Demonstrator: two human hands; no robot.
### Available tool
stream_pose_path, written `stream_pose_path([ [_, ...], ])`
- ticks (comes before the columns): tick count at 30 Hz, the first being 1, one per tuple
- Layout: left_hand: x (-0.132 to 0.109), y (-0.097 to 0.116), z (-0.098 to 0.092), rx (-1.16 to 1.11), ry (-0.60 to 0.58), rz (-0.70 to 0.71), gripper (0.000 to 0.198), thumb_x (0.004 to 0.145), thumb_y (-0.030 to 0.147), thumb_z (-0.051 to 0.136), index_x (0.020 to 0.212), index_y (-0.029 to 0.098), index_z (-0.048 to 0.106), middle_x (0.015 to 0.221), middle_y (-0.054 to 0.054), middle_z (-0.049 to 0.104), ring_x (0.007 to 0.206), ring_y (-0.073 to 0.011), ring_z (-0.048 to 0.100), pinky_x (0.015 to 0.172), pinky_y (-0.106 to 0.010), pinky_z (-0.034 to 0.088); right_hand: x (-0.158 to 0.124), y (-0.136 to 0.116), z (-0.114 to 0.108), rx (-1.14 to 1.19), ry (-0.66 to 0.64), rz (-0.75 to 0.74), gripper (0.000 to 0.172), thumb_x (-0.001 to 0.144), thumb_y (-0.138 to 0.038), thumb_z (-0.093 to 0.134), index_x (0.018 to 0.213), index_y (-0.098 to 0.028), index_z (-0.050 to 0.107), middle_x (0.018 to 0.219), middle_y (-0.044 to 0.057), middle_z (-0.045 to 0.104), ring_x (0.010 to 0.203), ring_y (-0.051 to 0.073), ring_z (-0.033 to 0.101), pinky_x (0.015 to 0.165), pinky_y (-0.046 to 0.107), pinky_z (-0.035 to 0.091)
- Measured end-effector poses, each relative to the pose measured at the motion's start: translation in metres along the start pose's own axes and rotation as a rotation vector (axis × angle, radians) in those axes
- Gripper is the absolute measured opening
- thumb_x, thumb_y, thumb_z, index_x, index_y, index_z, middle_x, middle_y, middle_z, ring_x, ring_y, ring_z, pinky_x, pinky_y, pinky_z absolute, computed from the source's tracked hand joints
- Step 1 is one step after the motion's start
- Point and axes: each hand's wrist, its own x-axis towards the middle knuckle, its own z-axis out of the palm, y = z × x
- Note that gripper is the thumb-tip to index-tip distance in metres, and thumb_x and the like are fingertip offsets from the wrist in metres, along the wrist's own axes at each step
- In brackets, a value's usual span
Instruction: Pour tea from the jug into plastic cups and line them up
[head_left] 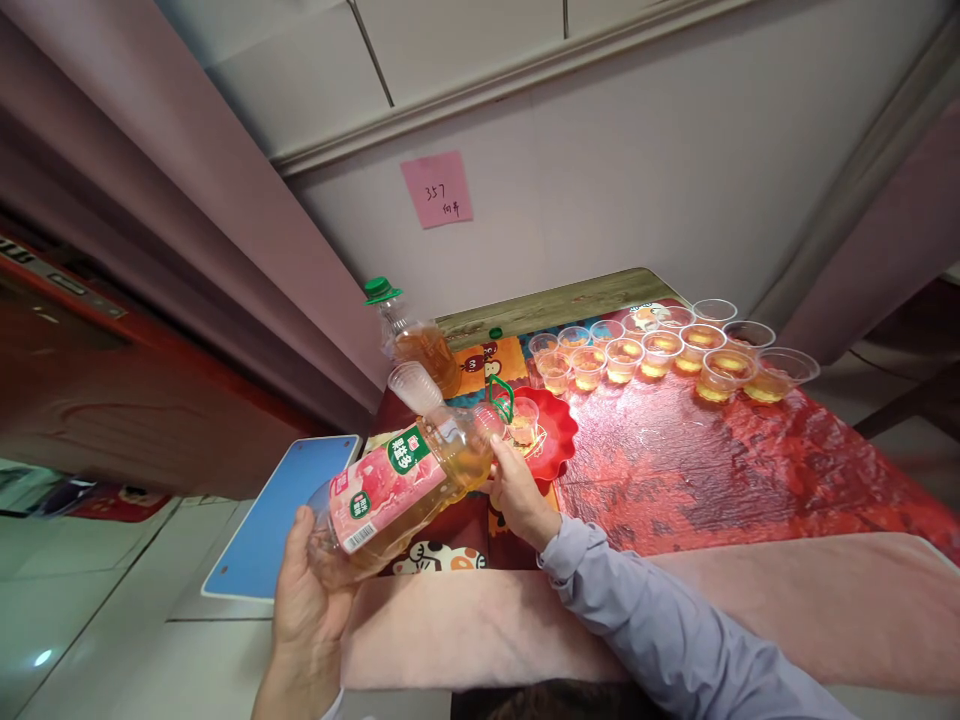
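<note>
My left hand (306, 590) grips the base of a clear plastic juice bottle (405, 480) with a pink label, tilted on its side, its mouth pointing at a small clear cup (523, 420). That cup stands in a red scalloped dish (559, 432) and holds a little amber juice. My right hand (516, 492) is closed around the bottle's neck end, just below the cup. A green cap ring (501, 392) dangles by the bottle's mouth.
A second juice bottle (416, 340) with a green cap stands behind, with a stack of empty cups (414, 386) beside it. Two rows of several filled cups (660, 350) sit on a shiny red cloth (712, 470). A pink note (437, 189) hangs on the wall. A blue board (281, 515) lies at left.
</note>
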Motion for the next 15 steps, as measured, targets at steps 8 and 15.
stream_pose_path([
  [8,0.0018,-0.0007,-0.0016,-0.002,-0.002,0.01,0.06,0.098,0.043,0.066,0.154,0.022,0.067,0.129,-0.015,0.082,0.14,-0.0455,0.066,0.107,-0.063,0.061,-0.001,-0.0018,0.0013,0.003,-0.006,-0.002,0.058,0.083,-0.074,0.083,0.117,-0.027,0.076,0.112,0.002,0.084,0.101,0.024,0.08,0.079,0.036,0.068],
  [15,0.0019,0.0005,-0.003,-0.055,-0.058,-0.009,0.065,0.099,0.041,0.065,0.159,0.016,0.061,0.128,-0.019,0.082,0.133,-0.0464,0.07,0.106,-0.065,0.06,-0.0018,-0.0019,0.0021,0.021,-0.005,0.005,0.06,0.083,-0.072,0.084,0.121,-0.027,0.075,0.116,0.004,0.085,0.104,0.026,0.081,0.08,0.037,0.069],
])
